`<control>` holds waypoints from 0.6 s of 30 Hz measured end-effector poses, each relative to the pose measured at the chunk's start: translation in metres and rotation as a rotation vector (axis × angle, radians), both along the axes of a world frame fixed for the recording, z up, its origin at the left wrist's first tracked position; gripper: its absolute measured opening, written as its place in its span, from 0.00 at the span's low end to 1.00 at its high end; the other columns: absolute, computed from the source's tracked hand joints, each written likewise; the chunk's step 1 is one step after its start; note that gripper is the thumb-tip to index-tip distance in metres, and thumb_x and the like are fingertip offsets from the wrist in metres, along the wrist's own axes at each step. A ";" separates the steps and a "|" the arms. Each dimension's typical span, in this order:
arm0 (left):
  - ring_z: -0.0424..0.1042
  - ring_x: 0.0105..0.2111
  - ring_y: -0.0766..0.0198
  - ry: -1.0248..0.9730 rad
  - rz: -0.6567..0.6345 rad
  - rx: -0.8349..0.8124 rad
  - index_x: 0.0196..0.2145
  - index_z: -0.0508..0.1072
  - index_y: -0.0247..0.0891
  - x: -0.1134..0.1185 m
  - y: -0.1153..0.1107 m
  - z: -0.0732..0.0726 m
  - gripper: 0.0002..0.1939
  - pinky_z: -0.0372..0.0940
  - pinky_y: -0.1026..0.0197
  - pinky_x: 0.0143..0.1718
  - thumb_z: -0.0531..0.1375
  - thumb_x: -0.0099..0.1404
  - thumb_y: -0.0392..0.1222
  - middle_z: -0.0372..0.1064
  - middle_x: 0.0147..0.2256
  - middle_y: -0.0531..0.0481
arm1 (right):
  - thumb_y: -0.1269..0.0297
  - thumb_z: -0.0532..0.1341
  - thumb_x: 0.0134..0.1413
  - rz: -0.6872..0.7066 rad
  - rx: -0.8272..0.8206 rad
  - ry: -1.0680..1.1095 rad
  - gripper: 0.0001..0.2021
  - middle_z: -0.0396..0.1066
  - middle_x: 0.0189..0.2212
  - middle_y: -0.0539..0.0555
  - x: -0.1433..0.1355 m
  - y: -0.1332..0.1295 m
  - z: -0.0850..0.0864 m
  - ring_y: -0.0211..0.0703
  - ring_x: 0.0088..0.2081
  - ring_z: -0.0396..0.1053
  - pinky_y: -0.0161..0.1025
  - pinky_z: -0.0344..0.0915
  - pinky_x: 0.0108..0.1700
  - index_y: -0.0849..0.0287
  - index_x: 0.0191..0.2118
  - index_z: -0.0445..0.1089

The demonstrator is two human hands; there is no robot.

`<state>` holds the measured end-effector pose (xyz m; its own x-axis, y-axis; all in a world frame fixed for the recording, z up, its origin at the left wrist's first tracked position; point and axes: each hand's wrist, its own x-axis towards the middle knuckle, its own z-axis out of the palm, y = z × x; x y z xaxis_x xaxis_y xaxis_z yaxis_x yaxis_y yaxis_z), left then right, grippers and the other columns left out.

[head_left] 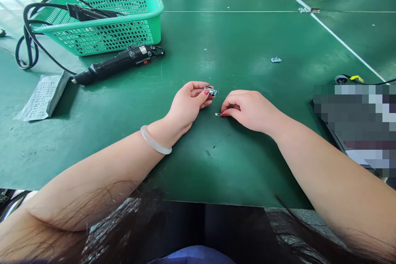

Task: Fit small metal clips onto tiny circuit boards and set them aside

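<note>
Near the middle of the green table, my left hand (190, 105) holds a small silvery-grey part (210, 91) between thumb and fingers. Just to its right, my right hand (247, 109) pinches a small, thin metal piece (218, 114) between thumb and index finger, low over the tabletop. The two hands are apart, and so are the pieces in them. Fine details of both pieces are too small to tell. Another small greyish piece (276, 60) lies on the table beyond my right hand.
A green basket (105, 33) with a cabled black tool stands at the back left. In front of it lie a black electric screwdriver (120, 62) and a paper-covered block (45, 95). A blurred-out dark object (355, 123) is at right. Cables and a person's hand are at the far edge.
</note>
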<state>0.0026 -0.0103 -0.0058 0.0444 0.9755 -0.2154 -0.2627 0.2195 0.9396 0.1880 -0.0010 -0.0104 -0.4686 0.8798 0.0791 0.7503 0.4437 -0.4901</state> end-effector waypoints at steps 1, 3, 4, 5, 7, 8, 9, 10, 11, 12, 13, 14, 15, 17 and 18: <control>0.76 0.36 0.70 0.002 -0.001 -0.002 0.37 0.70 0.35 0.000 0.000 0.000 0.05 0.68 0.60 0.48 0.58 0.69 0.29 0.77 0.35 0.50 | 0.69 0.63 0.55 0.005 -0.001 0.003 0.06 0.73 0.31 0.50 0.000 0.000 0.000 0.39 0.31 0.67 0.39 0.59 0.33 0.55 0.28 0.75; 0.76 0.36 0.70 0.008 -0.003 -0.004 0.37 0.70 0.36 0.000 0.000 0.001 0.05 0.68 0.60 0.49 0.58 0.69 0.29 0.77 0.35 0.51 | 0.67 0.63 0.55 0.005 0.000 0.012 0.07 0.72 0.30 0.50 0.001 0.000 0.001 0.39 0.30 0.66 0.39 0.59 0.32 0.55 0.27 0.75; 0.76 0.36 0.70 0.011 -0.005 -0.003 0.37 0.70 0.36 0.000 0.000 0.001 0.05 0.68 0.60 0.50 0.58 0.69 0.29 0.77 0.35 0.51 | 0.67 0.63 0.55 -0.002 0.001 0.016 0.07 0.72 0.30 0.50 0.002 0.001 0.001 0.39 0.30 0.66 0.39 0.58 0.32 0.55 0.27 0.74; 0.76 0.36 0.70 0.013 -0.006 0.000 0.36 0.70 0.36 0.000 0.000 0.001 0.05 0.68 0.59 0.50 0.58 0.69 0.29 0.77 0.35 0.51 | 0.67 0.63 0.56 -0.011 0.003 0.019 0.07 0.72 0.29 0.50 0.002 0.001 0.001 0.39 0.29 0.65 0.39 0.58 0.32 0.55 0.27 0.74; 0.76 0.37 0.69 0.019 -0.014 0.012 0.36 0.71 0.36 -0.001 -0.001 0.000 0.04 0.68 0.59 0.50 0.59 0.68 0.30 0.77 0.36 0.50 | 0.67 0.62 0.56 -0.028 0.011 0.032 0.07 0.72 0.29 0.50 0.003 0.001 0.002 0.39 0.29 0.64 0.39 0.57 0.32 0.55 0.27 0.72; 0.76 0.37 0.69 0.026 -0.021 0.022 0.36 0.71 0.36 -0.001 -0.001 -0.001 0.04 0.68 0.58 0.50 0.59 0.68 0.29 0.77 0.36 0.50 | 0.67 0.61 0.56 -0.037 0.023 0.044 0.07 0.72 0.28 0.50 0.003 0.001 0.002 0.39 0.28 0.64 0.39 0.57 0.32 0.55 0.27 0.72; 0.75 0.37 0.69 0.034 -0.033 0.032 0.36 0.71 0.36 -0.001 -0.001 -0.001 0.04 0.68 0.58 0.50 0.60 0.67 0.29 0.77 0.36 0.50 | 0.66 0.61 0.57 -0.052 0.041 0.063 0.08 0.72 0.28 0.50 0.003 0.000 0.003 0.39 0.28 0.64 0.39 0.57 0.32 0.55 0.27 0.72; 0.75 0.37 0.69 0.045 -0.048 0.044 0.36 0.72 0.36 -0.001 -0.001 -0.002 0.04 0.68 0.59 0.50 0.60 0.67 0.29 0.77 0.36 0.50 | 0.65 0.61 0.57 -0.072 0.062 0.088 0.08 0.71 0.27 0.50 0.003 0.000 0.003 0.39 0.27 0.63 0.39 0.57 0.31 0.55 0.27 0.72; 0.75 0.37 0.69 0.057 -0.066 0.055 0.36 0.72 0.36 0.000 -0.002 -0.003 0.05 0.68 0.59 0.49 0.60 0.66 0.29 0.77 0.36 0.50 | 0.64 0.61 0.57 -0.097 0.081 0.116 0.08 0.71 0.26 0.49 0.003 -0.001 0.004 0.39 0.26 0.62 0.39 0.57 0.30 0.55 0.27 0.71; 0.75 0.37 0.69 0.069 -0.087 0.065 0.36 0.72 0.36 0.000 -0.002 -0.003 0.05 0.68 0.59 0.49 0.60 0.66 0.28 0.77 0.36 0.50 | 0.63 0.62 0.57 -0.126 0.095 0.144 0.08 0.70 0.25 0.49 0.003 -0.002 0.004 0.38 0.25 0.61 0.39 0.56 0.30 0.55 0.28 0.71; 0.75 0.37 0.69 0.079 -0.106 0.075 0.36 0.72 0.36 0.000 -0.002 -0.003 0.05 0.69 0.59 0.48 0.60 0.66 0.28 0.77 0.35 0.50 | 0.63 0.62 0.57 -0.154 0.102 0.172 0.07 0.69 0.23 0.49 0.002 -0.003 0.005 0.38 0.24 0.60 0.39 0.56 0.29 0.55 0.28 0.71; 0.75 0.36 0.69 0.088 -0.125 0.083 0.36 0.72 0.36 0.000 -0.002 -0.004 0.05 0.69 0.60 0.47 0.59 0.66 0.28 0.77 0.35 0.50 | 0.64 0.62 0.57 -0.178 0.104 0.198 0.07 0.68 0.22 0.48 0.001 -0.005 0.006 0.37 0.23 0.60 0.38 0.56 0.29 0.55 0.28 0.71; 0.75 0.36 0.69 0.096 -0.140 0.091 0.36 0.72 0.35 0.000 -0.002 -0.004 0.05 0.69 0.60 0.47 0.59 0.66 0.28 0.77 0.35 0.50 | 0.65 0.62 0.56 -0.197 0.102 0.224 0.06 0.68 0.22 0.48 0.001 -0.006 0.007 0.37 0.23 0.59 0.38 0.57 0.28 0.55 0.28 0.71; 0.74 0.35 0.68 0.111 -0.155 0.101 0.35 0.72 0.35 0.000 -0.003 -0.004 0.05 0.69 0.60 0.45 0.60 0.66 0.28 0.77 0.35 0.50 | 0.66 0.62 0.56 -0.232 0.094 0.277 0.05 0.67 0.21 0.47 -0.002 -0.008 0.007 0.36 0.22 0.59 0.38 0.57 0.28 0.55 0.29 0.71; 0.74 0.35 0.68 0.118 -0.157 0.104 0.35 0.72 0.35 0.001 -0.003 -0.003 0.05 0.69 0.59 0.45 0.60 0.65 0.28 0.77 0.34 0.49 | 0.65 0.63 0.55 -0.248 0.087 0.307 0.05 0.67 0.21 0.47 -0.003 -0.009 0.007 0.36 0.22 0.59 0.38 0.57 0.27 0.55 0.29 0.71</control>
<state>0.0031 -0.0131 -0.0093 0.1776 0.9759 -0.1268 -0.1197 0.1493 0.9815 0.1852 -0.0098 -0.0029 -0.1855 0.9472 0.2616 0.6646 0.3170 -0.6766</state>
